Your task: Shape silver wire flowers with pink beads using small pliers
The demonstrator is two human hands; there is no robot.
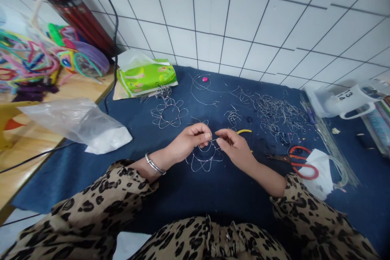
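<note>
My left hand [191, 139] and my right hand [234, 145] meet over a blue cloth [183, 195], both pinched on the top of a flower-shaped wire frame [204, 159] with small pink beads. The frame's lower petals rest on the cloth below my fingers. A silver bangle [154, 165] sits on my left wrist. Both sleeves are leopard print.
A finished wire flower [169, 113] lies farther back beside a green tissue pack [146, 77]. Loose wire scraps [274, 113] spread right. Red-handled scissors [297, 161], a yellow-handled tool [244, 131], a white cup [350, 101], a plastic bag [82, 124] and coloured pipe cleaners [33, 63] surround the work area.
</note>
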